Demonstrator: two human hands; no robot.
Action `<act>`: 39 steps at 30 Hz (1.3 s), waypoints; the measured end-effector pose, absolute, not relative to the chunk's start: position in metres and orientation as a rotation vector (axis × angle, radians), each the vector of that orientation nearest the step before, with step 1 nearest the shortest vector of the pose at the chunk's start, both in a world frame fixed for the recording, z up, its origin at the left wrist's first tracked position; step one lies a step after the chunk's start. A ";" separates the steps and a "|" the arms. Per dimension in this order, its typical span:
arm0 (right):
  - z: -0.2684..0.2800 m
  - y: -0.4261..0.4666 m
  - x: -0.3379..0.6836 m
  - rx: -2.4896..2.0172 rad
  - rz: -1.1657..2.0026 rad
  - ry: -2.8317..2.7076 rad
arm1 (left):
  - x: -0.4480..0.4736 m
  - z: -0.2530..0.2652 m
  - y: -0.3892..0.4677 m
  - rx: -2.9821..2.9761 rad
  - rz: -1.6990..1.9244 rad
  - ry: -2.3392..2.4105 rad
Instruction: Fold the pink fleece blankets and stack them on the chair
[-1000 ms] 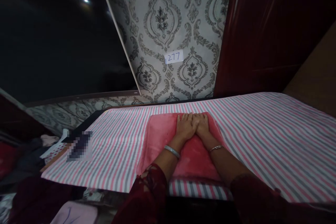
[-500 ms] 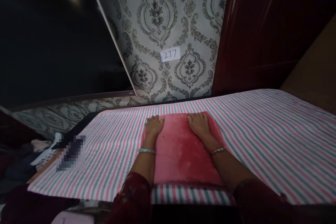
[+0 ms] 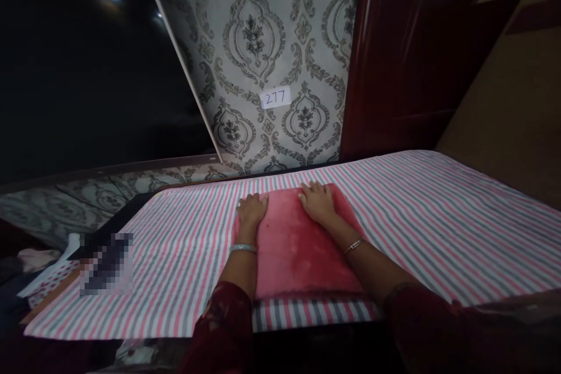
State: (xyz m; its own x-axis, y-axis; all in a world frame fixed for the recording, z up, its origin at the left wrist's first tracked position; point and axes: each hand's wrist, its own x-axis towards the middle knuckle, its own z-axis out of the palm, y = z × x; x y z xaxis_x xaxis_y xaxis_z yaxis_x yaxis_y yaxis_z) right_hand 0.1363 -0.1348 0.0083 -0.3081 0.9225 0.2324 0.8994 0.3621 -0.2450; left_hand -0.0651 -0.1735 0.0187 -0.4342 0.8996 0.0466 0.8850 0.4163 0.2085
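A folded pink-red plush cloth (image 3: 295,257), shaped roughly like a rectangle, lies flat in front of me on a striped sheet. On its far left corner rests my left hand (image 3: 253,210), palm down with fingers loosely spread. My right hand (image 3: 318,203) presses flat near the far right corner, its fingers apart and reaching to the far edge. Neither hand grips anything. Each wrist carries a bracelet.
A pink, grey and white striped sheet (image 3: 184,251) covers the table. Behind stand a patterned wall with a "277" label (image 3: 275,97), a dark screen (image 3: 96,82) and a dark red panel (image 3: 394,58). Clothes lie at lower left; a blurred patch (image 3: 107,266) covers something.
The view has shifted slightly to the right. My right hand's fingers have spread a little at the cloth's far edge. My left hand stays on its corner; the cloth keeps its shape.
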 end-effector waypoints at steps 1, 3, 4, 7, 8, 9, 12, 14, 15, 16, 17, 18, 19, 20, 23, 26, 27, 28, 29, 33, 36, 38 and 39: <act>0.010 -0.140 0.132 -1.545 0.107 -2.343 | -0.065 0.018 -0.173 1.625 0.312 2.584; 0.011 -0.151 0.123 -1.406 0.159 -2.457 | -0.065 0.017 -0.171 1.619 0.311 2.590; 0.010 -0.156 0.118 -1.352 0.198 -2.505 | -0.065 0.017 -0.170 1.619 0.309 2.594; 0.003 -0.162 0.110 -1.286 0.294 -2.572 | -0.065 0.017 -0.169 1.625 0.301 2.602; 0.001 -0.161 0.110 -1.279 0.310 -2.575 | -0.065 0.017 -0.168 1.628 0.298 2.604; 0.000 -0.158 0.112 -1.264 0.314 -2.579 | -0.065 0.018 -0.168 1.630 0.296 2.605; 0.002 -0.144 0.125 -1.306 0.262 -2.557 | -0.064 0.020 -0.169 1.640 0.297 2.602; 0.003 -0.132 0.140 -1.441 0.183 -2.486 | -0.064 0.021 -0.170 1.639 0.300 2.601; 0.003 -0.126 0.149 -1.518 0.148 -2.439 | -0.064 0.021 -0.170 1.637 0.304 2.601; 0.001 -0.122 0.158 -1.582 0.122 -2.394 | -0.064 0.021 -0.170 1.635 0.307 2.599; -0.002 -0.118 0.166 -1.618 0.101 -2.356 | -0.065 0.021 -0.169 1.633 0.311 2.596; -0.006 -0.116 0.172 -1.632 0.083 -2.323 | -0.066 0.020 -0.169 1.632 0.315 2.590; -0.010 -0.115 0.178 -1.630 0.066 -2.295 | -0.067 0.019 -0.168 1.629 0.317 2.583; -0.014 -0.115 0.182 -1.622 0.049 -2.269 | -0.068 0.019 -0.167 1.625 0.319 2.575; -0.023 -0.116 0.186 -1.601 0.036 -2.231 | -0.072 0.016 -0.165 1.599 0.337 2.564; -0.025 -0.117 0.186 -1.612 0.054 -2.220 | -0.072 0.013 -0.164 1.579 0.358 2.575; -0.024 -0.117 0.186 -1.613 0.059 -2.218 | -0.071 0.013 -0.165 1.575 0.361 2.579; -0.023 -0.117 0.186 -1.615 0.061 -2.215 | -0.070 0.014 -0.165 1.573 0.365 2.589; -0.022 -0.117 0.186 -1.618 0.061 -2.215 | -0.069 0.015 -0.166 1.581 0.375 2.612; -0.020 -0.120 0.186 -1.624 0.036 -2.223 | -0.052 0.025 -0.171 1.794 0.428 2.720; -0.021 -0.120 0.186 -1.625 0.026 -2.222 | -0.019 0.030 -0.183 2.095 0.399 2.513; -0.021 -0.120 0.185 -1.629 0.023 -2.223 | 0.009 0.025 -0.197 2.281 0.314 2.261; -0.021 -0.120 0.185 -1.628 0.021 -2.222 | 0.022 0.020 -0.205 2.353 0.253 2.137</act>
